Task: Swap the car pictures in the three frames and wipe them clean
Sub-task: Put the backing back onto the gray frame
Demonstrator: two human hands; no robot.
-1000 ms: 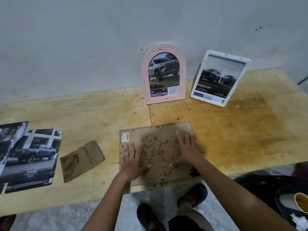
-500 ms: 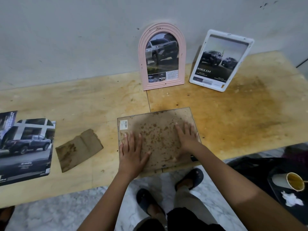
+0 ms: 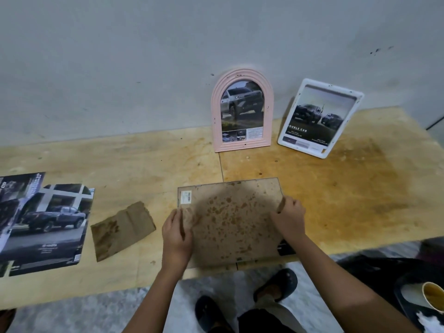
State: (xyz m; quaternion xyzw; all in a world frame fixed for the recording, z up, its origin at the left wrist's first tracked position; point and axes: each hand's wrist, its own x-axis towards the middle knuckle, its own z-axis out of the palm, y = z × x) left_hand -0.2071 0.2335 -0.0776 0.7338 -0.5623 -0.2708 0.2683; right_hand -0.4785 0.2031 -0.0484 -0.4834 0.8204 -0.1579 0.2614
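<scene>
A clear glass frame pane (image 3: pixel 230 219), spotted with brown stains and bearing a barcode sticker, lies at the wooden table's front edge. My left hand (image 3: pixel 176 236) grips its left edge, and my right hand (image 3: pixel 289 218) grips its right edge. A pink arched frame (image 3: pixel 242 111) with a silver truck picture leans on the wall. Beside it leans a white rectangular frame (image 3: pixel 319 117) with a dark truck picture. Loose car pictures (image 3: pixel 45 224) lie flat at the table's left. A stained brown cloth (image 3: pixel 122 229) lies between them and the pane.
The wooden table (image 3: pixel 348 193) has a dark stain on its right half. A black tray with a paper cup (image 3: pixel 433 296) and crumpled tissue sits low at the right. My sandalled feet (image 3: pixel 276 284) stand under the table's front edge.
Both hands slid off the flat top of the pane outward to its left and right edges and now grip them. The camera view shifted slightly.
</scene>
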